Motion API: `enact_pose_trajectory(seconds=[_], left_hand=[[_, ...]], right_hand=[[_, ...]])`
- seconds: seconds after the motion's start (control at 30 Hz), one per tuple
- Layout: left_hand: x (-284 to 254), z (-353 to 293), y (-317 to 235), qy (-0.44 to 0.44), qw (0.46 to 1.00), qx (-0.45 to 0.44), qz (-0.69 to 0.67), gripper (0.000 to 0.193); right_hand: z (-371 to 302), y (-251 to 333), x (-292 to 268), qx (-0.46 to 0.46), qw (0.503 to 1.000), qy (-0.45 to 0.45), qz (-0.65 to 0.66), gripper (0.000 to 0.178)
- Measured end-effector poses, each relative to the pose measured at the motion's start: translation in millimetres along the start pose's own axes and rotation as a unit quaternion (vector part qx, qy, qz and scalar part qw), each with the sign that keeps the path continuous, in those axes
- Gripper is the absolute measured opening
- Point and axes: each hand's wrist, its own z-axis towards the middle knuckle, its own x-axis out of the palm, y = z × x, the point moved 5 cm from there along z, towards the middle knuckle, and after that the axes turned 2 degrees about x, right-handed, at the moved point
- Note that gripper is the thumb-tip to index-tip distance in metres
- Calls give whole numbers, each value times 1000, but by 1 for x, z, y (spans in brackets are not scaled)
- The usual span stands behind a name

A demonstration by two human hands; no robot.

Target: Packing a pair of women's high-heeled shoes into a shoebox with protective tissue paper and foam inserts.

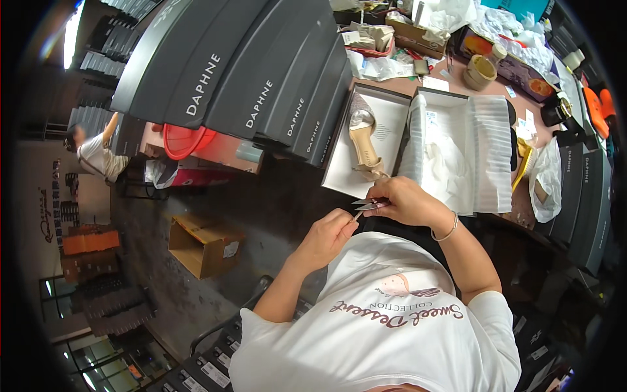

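My right hand (408, 204) is closed around small metal snips (367, 204), their blades pointing left. Just below the blades, my left hand (330, 238) pinches the end of a thin light-brown strip (356, 216). Whether the strip joins the sandal is hidden behind my right hand. Beyond my hands, a beige sandal (366, 145) with a glittery upper part lies in a shallow white-lined box lid (335, 168). To its right is an open shoe box (462, 108) with white tissue paper (450, 157) in it and translucent wrapping sheets (491, 150) over its sides.
Tall dark shoe boxes (261, 59) are stacked at the left of the table, more (575, 189) at the far right. Tape rolls (480, 72), a yellow brush (524, 163) and crumpled paper clutter the back. An open carton (204, 248) sits on the floor; another person (101, 153) stands far left.
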Motion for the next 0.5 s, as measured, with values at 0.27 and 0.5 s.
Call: enact_pose_trajectory(seconds=[0.27, 0.5], left_hand=[[2, 11, -7, -77, 973, 127, -178, 29], [16, 29, -8, -76, 922, 186, -332, 32]], right_hand=[[-5, -24, 5, 89, 983, -29, 156, 28], [-59, 1, -11, 67, 933, -283, 210, 38]])
